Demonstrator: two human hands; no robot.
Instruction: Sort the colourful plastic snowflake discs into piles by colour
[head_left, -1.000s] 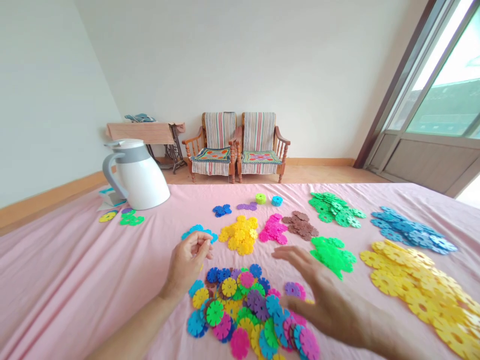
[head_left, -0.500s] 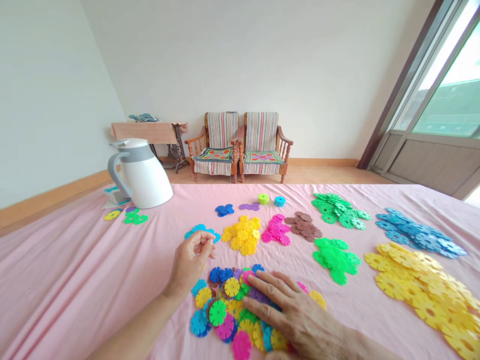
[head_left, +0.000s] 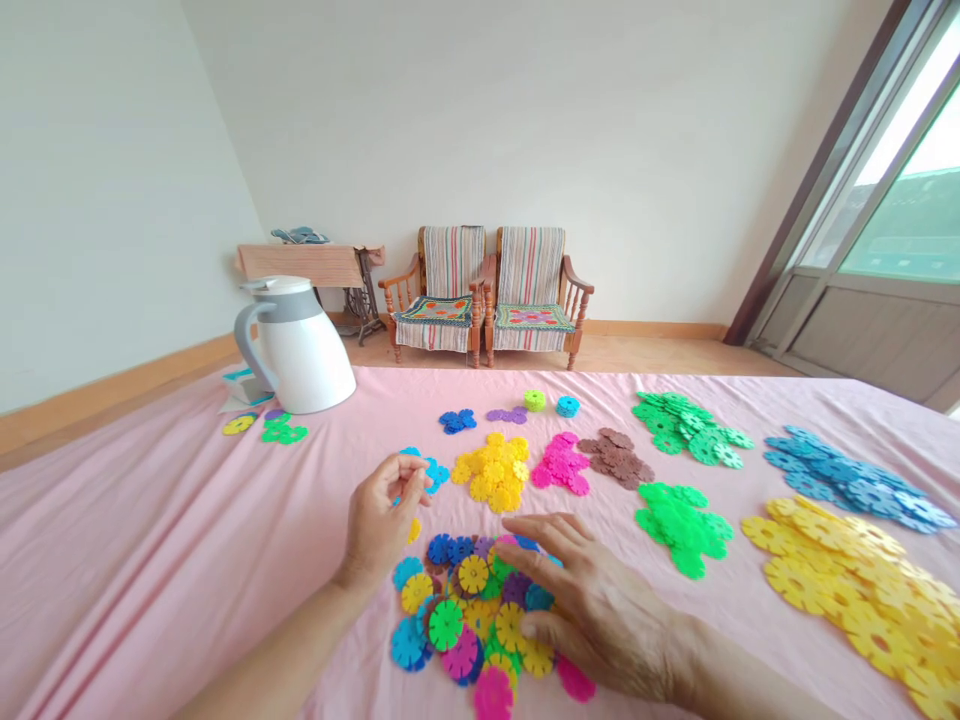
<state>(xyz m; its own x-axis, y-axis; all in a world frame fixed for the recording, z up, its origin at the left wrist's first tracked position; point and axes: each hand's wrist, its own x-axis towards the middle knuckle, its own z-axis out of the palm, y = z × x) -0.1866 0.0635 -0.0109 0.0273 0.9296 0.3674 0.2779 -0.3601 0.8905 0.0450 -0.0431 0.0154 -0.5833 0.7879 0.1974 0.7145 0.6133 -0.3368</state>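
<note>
A mixed heap of notched plastic discs [head_left: 474,575] in many colours lies in front of me. Over its right side, my right hand [head_left: 600,600] is open, palm down and fingers spread, the fingertips above or touching the discs. My left hand [head_left: 384,515] is closed, thumb and fingers curled together, just beyond the heap's left edge. What sits between those fingers, if anything, is hidden. Right behind them lies a light blue pile of discs [head_left: 437,474], partly covered by the hand. Beside that is a yellow pile [head_left: 493,470], then a pink pile [head_left: 561,464] and a brown pile [head_left: 618,460].
Bright green [head_left: 686,525], dark green [head_left: 686,428], blue [head_left: 851,475] and large yellow discs [head_left: 862,585] lie in piles to the right. A white jug [head_left: 304,350] stands at the back left on the pink cloth [head_left: 247,540]. Two armchairs [head_left: 529,290] stand beyond.
My right hand has drawn back to the right, uncovering more discs in the heap. The left hand stays near the light blue pile. The view has shifted slightly left.
</note>
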